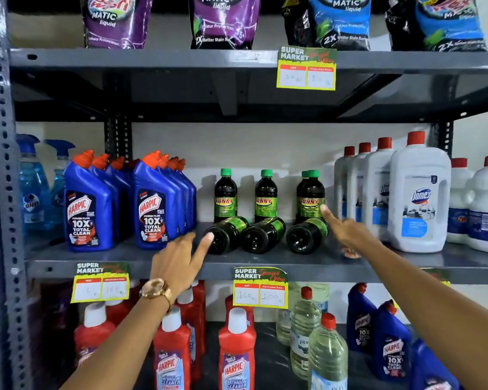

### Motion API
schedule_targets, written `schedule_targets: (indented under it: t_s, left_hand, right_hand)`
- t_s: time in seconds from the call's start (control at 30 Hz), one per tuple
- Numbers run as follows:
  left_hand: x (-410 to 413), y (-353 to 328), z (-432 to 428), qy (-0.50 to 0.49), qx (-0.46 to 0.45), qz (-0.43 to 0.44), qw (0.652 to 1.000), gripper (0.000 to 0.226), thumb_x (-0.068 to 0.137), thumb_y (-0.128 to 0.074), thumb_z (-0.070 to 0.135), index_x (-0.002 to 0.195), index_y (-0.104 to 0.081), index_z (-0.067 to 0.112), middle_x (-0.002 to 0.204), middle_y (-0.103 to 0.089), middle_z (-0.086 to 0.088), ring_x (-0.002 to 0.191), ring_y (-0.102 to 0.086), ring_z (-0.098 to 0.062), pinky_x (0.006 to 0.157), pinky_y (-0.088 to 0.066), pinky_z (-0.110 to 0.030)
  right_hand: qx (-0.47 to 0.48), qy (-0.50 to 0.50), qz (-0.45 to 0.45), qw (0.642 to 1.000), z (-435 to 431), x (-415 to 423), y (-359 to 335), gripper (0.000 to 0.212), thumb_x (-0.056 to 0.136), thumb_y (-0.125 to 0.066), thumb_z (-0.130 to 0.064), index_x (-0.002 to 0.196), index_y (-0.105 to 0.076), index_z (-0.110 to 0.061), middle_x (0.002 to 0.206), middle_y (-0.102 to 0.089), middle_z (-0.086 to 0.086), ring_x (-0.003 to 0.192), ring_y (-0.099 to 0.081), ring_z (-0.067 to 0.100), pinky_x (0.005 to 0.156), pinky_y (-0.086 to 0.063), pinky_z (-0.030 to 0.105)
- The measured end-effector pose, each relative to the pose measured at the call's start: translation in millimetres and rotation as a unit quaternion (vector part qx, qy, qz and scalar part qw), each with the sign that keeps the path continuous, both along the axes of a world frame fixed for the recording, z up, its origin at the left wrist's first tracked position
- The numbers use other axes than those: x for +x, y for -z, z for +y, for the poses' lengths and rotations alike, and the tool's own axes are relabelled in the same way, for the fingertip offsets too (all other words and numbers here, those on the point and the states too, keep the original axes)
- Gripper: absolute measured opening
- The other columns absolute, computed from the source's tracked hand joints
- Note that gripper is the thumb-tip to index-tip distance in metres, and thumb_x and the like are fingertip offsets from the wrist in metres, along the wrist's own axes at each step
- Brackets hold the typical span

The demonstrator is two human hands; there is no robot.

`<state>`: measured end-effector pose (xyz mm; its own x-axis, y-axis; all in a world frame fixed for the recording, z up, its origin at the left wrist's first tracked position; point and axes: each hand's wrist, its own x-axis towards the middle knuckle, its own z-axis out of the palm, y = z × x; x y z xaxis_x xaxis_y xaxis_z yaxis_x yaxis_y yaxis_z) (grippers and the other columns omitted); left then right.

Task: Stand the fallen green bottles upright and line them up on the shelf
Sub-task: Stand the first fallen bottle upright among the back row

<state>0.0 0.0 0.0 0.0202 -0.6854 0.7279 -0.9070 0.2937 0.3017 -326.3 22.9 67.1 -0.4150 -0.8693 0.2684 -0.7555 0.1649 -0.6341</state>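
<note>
Both hands empty. My left hand (pixel 178 261) is spread open, index tip just touching the base of the left fallen bottle (pixel 226 234). My right hand (pixel 347 230) has its index finger out, the rest curled, tip near the label of the right standing bottle (pixel 310 197), just above the right fallen bottle (pixel 307 235).

The middle fallen bottle (pixel 263 234) lies between them, all three bases toward me, near the front of the shelf (pixel 265 270).

Risks as I see them:
- Round bottles on their sides: a nudge probably rolls one off the edge.
- Standing row is right behind; tipping one up carelessly could knock it over.
- Blue bottles (pixel 164 204) left and white jugs (pixel 419 192) right sit close, little swing room.
</note>
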Motion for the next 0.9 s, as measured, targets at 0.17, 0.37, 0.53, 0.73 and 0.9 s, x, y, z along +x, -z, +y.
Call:
schedule_targets:
  t_s: [0.17,0.37,0.53,0.73,0.9]
  left_hand:
    - [-5,11,-1,-0.062,-0.073,-0.154,0.983,0.079,0.080,-0.009,0.076,0.079,-0.067,0.021,0.081,-0.070,0.000,0.071,-0.068,-0.024,0.051,-0.037,-0.029]
    - [-5,13,-1,-0.064,-0.118,-0.130,0.982,0.064,0.086,-0.025,0.065,0.059,-0.061,0.020,0.057,-0.065,0.000,0.050,-0.062,-0.024,0.044,-0.028,-0.023]
    - [-6,15,-5,-0.066,-0.118,-0.110,0.985,0.065,0.086,-0.026,0.065,0.055,-0.059,0.019,0.054,-0.064,0.000,0.049,-0.062,-0.024,0.046,-0.029,-0.023]
    - [-5,16,-6,-0.064,-0.126,-0.107,0.984,0.067,0.086,-0.022,0.068,0.058,-0.060,0.019,0.057,-0.064,0.001,0.052,-0.062,-0.022,0.046,-0.032,-0.023]
    - [-6,16,-5,-0.064,-0.126,-0.110,0.984,0.069,0.086,-0.022,0.069,0.060,-0.062,0.019,0.058,-0.065,0.000,0.053,-0.062,-0.023,0.047,-0.032,-0.024]
  right_hand:
    - [0.073,-0.018,-0.076,0.994,-14,13,-5,0.119,0.062,-0.035,-0.093,0.146,-0.038,-0.008,0.148,-0.045,0.017,0.126,-0.055,0.030,0.100,-0.044,0.036]
    - [0.080,0.011,-0.074,0.994,-45,18,-3,0.091,0.067,-0.044,-0.085,0.127,-0.056,-0.018,0.105,-0.061,0.009,0.071,-0.056,0.019,0.082,-0.036,0.029]
    - [0.022,0.079,-0.066,0.994,-47,9,18,0.093,0.067,-0.035,-0.088,0.111,-0.064,-0.012,0.094,-0.071,0.008,0.099,-0.066,0.028,0.092,-0.045,0.034]
    - [-0.087,0.072,-0.124,0.986,-47,7,24,0.092,0.081,-0.039,-0.077,0.126,-0.056,0.001,0.130,-0.058,0.023,0.120,-0.055,0.038,0.097,-0.041,0.042]
    - [-0.183,0.037,-0.155,0.970,-46,12,22,0.075,0.082,-0.053,-0.067,0.112,-0.057,0.003,0.120,-0.060,0.024,0.111,-0.057,0.041,0.092,-0.044,0.043]
